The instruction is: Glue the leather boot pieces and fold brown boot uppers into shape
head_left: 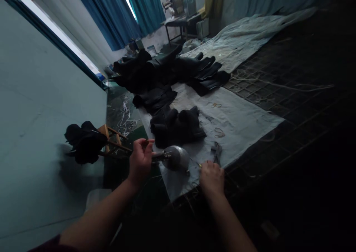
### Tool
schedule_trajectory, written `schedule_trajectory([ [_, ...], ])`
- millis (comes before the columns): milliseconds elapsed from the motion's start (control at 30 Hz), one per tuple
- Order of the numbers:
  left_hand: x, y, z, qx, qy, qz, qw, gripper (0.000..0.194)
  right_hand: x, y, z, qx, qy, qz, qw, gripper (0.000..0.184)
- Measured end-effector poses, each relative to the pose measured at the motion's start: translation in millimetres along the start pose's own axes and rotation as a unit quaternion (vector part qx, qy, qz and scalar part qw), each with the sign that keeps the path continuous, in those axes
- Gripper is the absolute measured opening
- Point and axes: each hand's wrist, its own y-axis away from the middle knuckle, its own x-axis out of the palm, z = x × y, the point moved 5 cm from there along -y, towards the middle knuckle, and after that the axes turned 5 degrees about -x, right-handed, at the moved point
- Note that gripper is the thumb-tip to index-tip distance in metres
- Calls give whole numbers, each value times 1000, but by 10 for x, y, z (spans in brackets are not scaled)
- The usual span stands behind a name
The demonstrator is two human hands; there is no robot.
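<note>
A rounded silver metal piece [175, 158] with a narrow arm toward the left sits at the near end of the pale cloth. Beside that arm, my left hand [140, 159] is raised with its fingers drawn together; what they pinch is too dark to tell. My right hand [212, 177] is closed over the cloth, right of the metal piece. A small yellow tip shows at its fingers, and the rest of the held thing is hidden. Just beyond my right knuckles lies a grey tool [216, 152]. Dark, folded fabric pieces [178, 127] lie behind the metal piece.
A larger heap of black pieces [167, 72] covers the far cloth. Rubber bands [219, 132] lie on the pale cloth [244, 122]. More black pieces [85, 142] rest on a wooden stool [111, 133] at left. Wire mesh [264, 87] and cord [280, 82] extend to the right.
</note>
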Motion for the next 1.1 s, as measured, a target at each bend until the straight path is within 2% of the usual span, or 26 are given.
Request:
schedule_trajectory([
  [67, 6, -2, 5, 1, 0, 0, 1000, 30, -52, -21, 17, -10, -22, -43, 999, 23],
  [133, 14, -3, 16, 1, 3, 2, 1000, 30, -222, -66, 99, -32, -105, -96, 989, 30],
  [167, 18, -2, 24, 0, 4, 3, 1000, 30, -343, -102, 170, -57, -172, -122, 976, 31],
  [233, 21, 6, 39, -2, 4, 3, 1000, 30, -599, -195, 350, -119, -321, -145, 928, 25],
  [300, 21, 20, 48, -2, -2, 3, 1000, 29, -782, -310, 544, -160, -425, -107, 884, 16],
  [367, 18, 38, 49, 1, -13, 4, 1000, 29, -839, -416, 709, -165, -465, -32, 869, 9],
  [467, 12, 62, 44, 5, -32, 4, 999, 29, -784, -506, 842, -151, -478, 42, 864, 3],
  [633, 9, 86, 32, 12, -42, -2, 999, 28, -620, -561, 871, -138, -509, 90, 845, 3],
  [733, 15, 101, 25, 14, -43, -2, 999, 28, -613, -587, 892, -153, -504, 111, 843, 4],
  [800, 15, 112, 17, 16, -41, -2, 999, 27, -670, -601, 916, -172, -482, 98, 853, 6],
  [933, 12, 124, 3, 21, -34, 2, 999, 28, -828, -597, 957, -217, -428, 27, 877, 10],
  [1100, 19, 131, 5, 19, -24, 17, 999, 29, -855, -578, 932, -240, -433, 15, 869, 11],
])
